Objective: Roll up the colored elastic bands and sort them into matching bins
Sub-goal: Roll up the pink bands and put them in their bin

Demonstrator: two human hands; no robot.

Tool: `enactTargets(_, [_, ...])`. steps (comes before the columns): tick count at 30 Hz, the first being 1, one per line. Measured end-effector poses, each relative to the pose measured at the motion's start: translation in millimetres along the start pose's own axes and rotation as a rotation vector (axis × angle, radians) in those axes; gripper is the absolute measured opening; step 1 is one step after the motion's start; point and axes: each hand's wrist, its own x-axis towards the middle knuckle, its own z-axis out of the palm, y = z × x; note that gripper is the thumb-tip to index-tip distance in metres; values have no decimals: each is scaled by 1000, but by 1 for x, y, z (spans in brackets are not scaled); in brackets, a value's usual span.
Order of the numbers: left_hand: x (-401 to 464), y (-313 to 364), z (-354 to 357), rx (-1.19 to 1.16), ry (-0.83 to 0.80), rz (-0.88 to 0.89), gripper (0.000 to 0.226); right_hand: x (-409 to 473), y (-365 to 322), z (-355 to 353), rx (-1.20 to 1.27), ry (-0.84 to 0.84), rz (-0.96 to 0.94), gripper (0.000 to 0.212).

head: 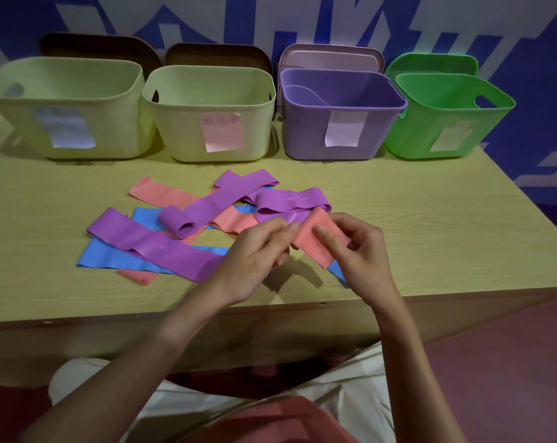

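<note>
Both hands pinch the pink band (315,243) near the table's (430,219) front edge: left hand (254,260) and right hand (357,251) at opposite sides, its length trailing away toward the pile (still flat).

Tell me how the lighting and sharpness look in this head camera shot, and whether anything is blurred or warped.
Head view: dim, soft light; the hands cast a shadow on the table below the pink band. The left hand and forearm show slight motion blur. Wide-angle warping bows the bins, such as the green bin. Their labels are unreadable.
</note>
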Motion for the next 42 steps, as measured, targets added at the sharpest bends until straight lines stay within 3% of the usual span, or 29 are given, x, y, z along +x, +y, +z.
enactTargets(5, [-4, -3, -3, 378, 18, 136, 34, 2, 2, 2, 17, -7, 13, 4])
enactTargets(10, [-4, -2, -5, 430, 85, 113, 28, 2, 1, 3, 156, 7, 53, 35])
enactTargets(13, [-3, -3, -4, 162, 35, 15, 30, 4, 0, 1, 142, -22, 26, 45])
enactTargets(19, [-4, 6, -10, -547, -245, -223, 27, 10, -5, 1, 158, -80, -53, 38])
enactTargets(23, [-2, 5, -15, -668, -373, -270, 30, 9, -8, 3, 111, -113, -112, 33])
enactTargets(28, [1, 6, -20, -668, -401, -353, 31, 12, -9, -5, 57, -189, -61, 29])
enactTargets(33, [6, 7, -30, -539, -412, -413, 35, 22, -17, -15, -225, -305, -102, 28])
enactTargets(38, [12, 8, -42, -347, -415, -426, 41, 41, -22, -16, -620, -365, -338, 33])
enactTargets(42, [11, 11, -52, -297, -424, -453, 43, 51, -26, -11, -743, -459, -476, 28])
